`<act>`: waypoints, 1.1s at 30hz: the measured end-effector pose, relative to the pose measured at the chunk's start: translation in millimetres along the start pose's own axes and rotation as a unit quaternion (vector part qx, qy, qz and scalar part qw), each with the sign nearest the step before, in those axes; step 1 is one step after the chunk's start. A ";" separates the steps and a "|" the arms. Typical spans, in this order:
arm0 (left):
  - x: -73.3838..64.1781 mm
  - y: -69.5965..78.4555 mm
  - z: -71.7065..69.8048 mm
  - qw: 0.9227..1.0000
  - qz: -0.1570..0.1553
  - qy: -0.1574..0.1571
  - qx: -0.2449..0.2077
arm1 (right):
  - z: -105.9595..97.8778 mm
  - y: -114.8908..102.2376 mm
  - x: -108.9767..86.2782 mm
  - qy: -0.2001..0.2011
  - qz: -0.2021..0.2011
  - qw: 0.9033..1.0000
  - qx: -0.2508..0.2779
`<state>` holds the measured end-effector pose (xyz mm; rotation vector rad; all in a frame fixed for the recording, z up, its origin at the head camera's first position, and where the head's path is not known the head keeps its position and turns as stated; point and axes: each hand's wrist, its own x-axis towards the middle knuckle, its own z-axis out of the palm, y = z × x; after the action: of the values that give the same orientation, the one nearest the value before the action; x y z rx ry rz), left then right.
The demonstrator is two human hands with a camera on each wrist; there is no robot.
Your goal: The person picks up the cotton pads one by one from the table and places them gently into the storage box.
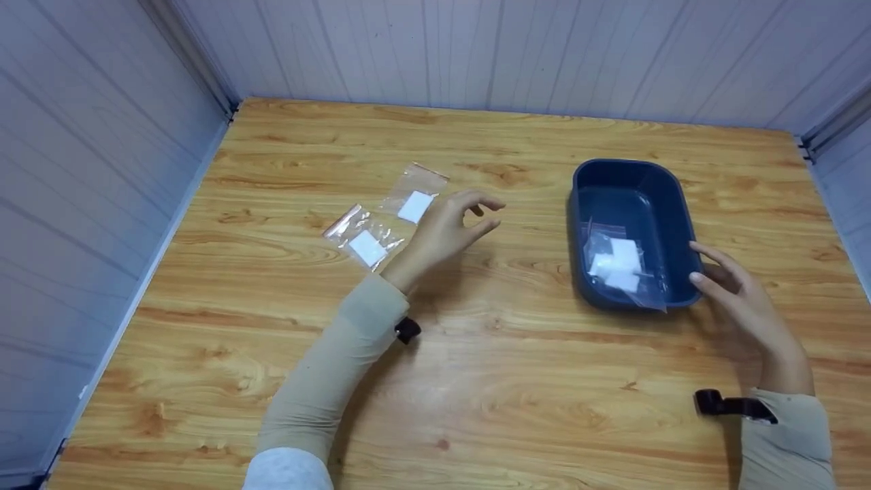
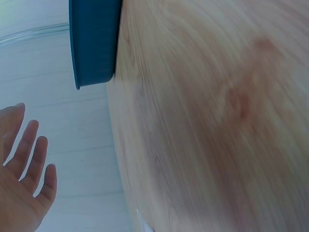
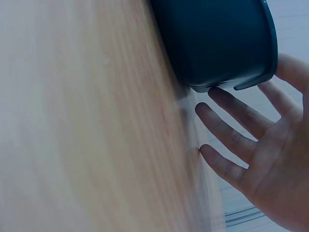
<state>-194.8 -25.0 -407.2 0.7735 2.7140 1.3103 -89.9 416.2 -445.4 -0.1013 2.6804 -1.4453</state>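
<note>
My left hand [image 1: 446, 228] is held over the table with thumb and fingers apart and nothing between them. Close by it lie two clear zip bags, each with a white rectangular piece inside: one bag [image 1: 367, 248] left of the wrist, the other bag [image 1: 414, 206] partly behind the hand. My right hand [image 1: 742, 299] touches the right side of a dark blue bin [image 1: 687, 211], thumb and forefinger at its rim. In the right wrist view the other fingers [image 3: 227, 130] spread loosely beside the bin's wall. Several similar bags [image 1: 622, 262] lie in the bin, one overlapping its near rim.
The wood-grain table [image 1: 476, 395] is bounded by a pale panel wall [image 1: 463, 54] at the back and another wall [image 1: 81, 170] at the left. A black wrist camera [image 1: 408, 330] sticks out from the left sleeve, another camera [image 1: 711, 403] from the right.
</note>
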 end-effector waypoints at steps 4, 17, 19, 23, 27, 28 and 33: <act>-6.1 -7.6 -10.5 1.000 -0.008 -0.005 -0.013 | 0.5 0.6 0.7 0.001 -0.006 1.000 -0.006; -21.8 -34.5 -35.0 0.999 -0.025 -0.032 -0.035 | 0.4 2.2 3.2 0.006 -0.002 1.000 -0.001; -23.9 -38.4 -39.1 0.998 -0.032 -0.032 -0.032 | 0.3 3.7 3.6 0.004 -0.006 1.000 0.000; -28.9 -45.8 -47.5 0.997 -0.052 -0.041 -0.033 | 0.6 3.3 3.2 0.004 -0.004 1.000 0.000; -35.8 -53.9 -57.9 0.995 -0.070 -0.056 -0.045 | 1.0 0.9 2.0 0.001 0.000 1.000 -0.001; -37.7 -56.0 -60.8 0.995 -0.074 -0.059 -0.045 | 1.1 0.5 1.7 0.000 0.000 1.000 -0.001; -46.3 -67.2 -74.5 0.994 -0.084 -0.063 -0.041 | 0.8 0.9 1.3 0.003 -0.006 1.000 0.001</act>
<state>-200.0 -134.9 -417.5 0.5843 2.5471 1.2800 -91.2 415.9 -446.6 -0.1136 2.6868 -1.4541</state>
